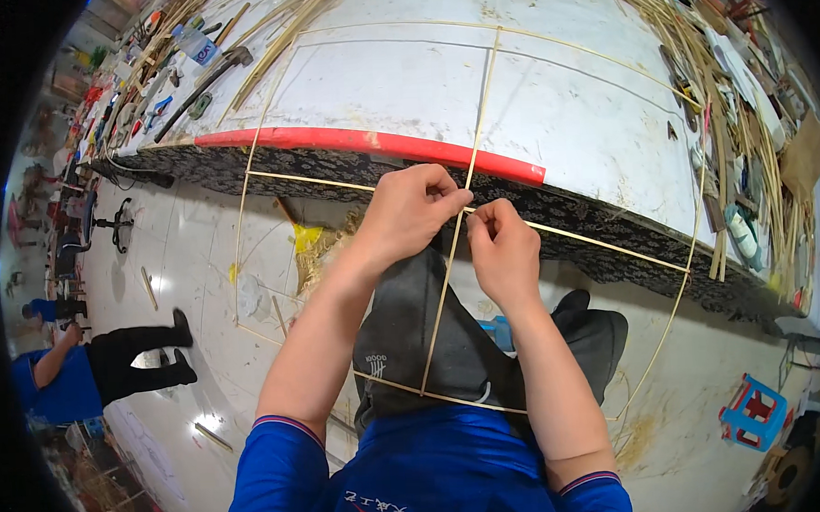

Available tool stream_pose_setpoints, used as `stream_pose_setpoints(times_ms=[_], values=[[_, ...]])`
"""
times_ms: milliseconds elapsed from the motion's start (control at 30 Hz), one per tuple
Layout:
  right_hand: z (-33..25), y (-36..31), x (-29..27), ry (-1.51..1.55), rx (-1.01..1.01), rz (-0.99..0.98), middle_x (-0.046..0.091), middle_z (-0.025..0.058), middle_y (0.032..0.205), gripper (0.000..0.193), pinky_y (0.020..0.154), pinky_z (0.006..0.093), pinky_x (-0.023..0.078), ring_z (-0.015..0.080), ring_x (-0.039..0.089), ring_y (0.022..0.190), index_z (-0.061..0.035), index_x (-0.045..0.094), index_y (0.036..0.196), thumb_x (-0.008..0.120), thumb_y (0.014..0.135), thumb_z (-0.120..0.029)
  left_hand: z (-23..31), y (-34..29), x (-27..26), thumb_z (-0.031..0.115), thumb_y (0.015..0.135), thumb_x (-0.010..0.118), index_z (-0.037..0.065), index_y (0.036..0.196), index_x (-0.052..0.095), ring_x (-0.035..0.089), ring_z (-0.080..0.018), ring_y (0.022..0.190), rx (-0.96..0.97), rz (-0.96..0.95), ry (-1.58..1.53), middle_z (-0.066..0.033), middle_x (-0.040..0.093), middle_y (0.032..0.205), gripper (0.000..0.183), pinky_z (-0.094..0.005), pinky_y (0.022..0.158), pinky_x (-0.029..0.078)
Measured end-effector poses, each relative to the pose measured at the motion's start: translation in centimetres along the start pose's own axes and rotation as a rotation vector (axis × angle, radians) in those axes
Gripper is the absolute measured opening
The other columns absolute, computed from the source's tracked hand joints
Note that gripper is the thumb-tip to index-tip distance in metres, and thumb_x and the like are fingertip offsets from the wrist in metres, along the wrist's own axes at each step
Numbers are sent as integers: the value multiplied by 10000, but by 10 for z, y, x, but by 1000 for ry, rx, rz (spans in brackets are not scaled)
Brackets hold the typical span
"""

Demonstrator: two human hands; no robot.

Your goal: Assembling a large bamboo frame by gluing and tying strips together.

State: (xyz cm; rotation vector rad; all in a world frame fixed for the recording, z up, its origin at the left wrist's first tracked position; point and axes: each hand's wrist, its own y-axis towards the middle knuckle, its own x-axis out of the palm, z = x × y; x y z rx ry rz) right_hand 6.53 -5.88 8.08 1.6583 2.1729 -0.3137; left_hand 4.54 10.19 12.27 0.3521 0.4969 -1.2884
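A large rectangular frame of thin bamboo strips [484,97] stretches from above the table down to my lap. One long strip and one cross strip [602,245] meet near its middle. Right at this crossing, my left hand [410,215] is closed, thumb and forefinger pinching the strips. Just right of the joint, my right hand [506,261] has its fingers pressed together close to the cross strip. Whatever lies between the right fingertips is too small to make out. The frame's far part is over the white tabletop [402,82], where it casts a shadow.
Red edging [368,141] runs along the table's near edge above a dark patterned cloth [610,215]. Bundled bamboo strips [695,70] lie at the right; a hammer [203,91] and water bottle [197,46] at the left. A blue-and-red stool [754,413] and another person [95,370] are nearby.
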Motion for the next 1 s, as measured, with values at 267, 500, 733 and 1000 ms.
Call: stream_pose_setpoints(times_ms=[267, 500, 733, 1000], values=[[-7, 12, 1, 42, 75, -143, 689, 178, 783, 172, 697, 443, 523, 350, 692, 746, -4, 622, 910, 636, 938, -174, -21, 0, 1, 190, 927, 757, -17, 912, 722, 484, -28, 659, -43, -50, -110, 29, 619, 704, 210, -232, 571, 406], [-3, 14, 5, 78, 83, -130, 688, 163, 754, 169, 657, 399, 519, 295, 690, 682, 10, 615, 911, 629, 953, -153, -27, -3, 8, 211, 930, 727, -6, 950, 730, 554, -65, 636, -73, -59, -318, -18, 654, 695, 217, -265, 577, 463], [-6, 16, 8, 327, 223, -161, 663, 76, 693, 143, 560, 285, 496, 118, 632, 591, 33, 611, 918, 595, 990, -90, -34, -8, 12, 233, 960, 715, 7, 971, 736, 536, -35, 590, -122, -75, -417, -1, 659, 698, 227, -244, 516, 431], [-17, 19, 1, 343, 359, -224, 653, 65, 705, 124, 562, 275, 510, 117, 630, 604, 26, 618, 934, 586, 996, -77, -38, -17, 15, 217, 973, 720, 32, 1027, 737, 552, -33, 589, -22, 34, -243, 15, 643, 699, 193, -211, 502, 432]])
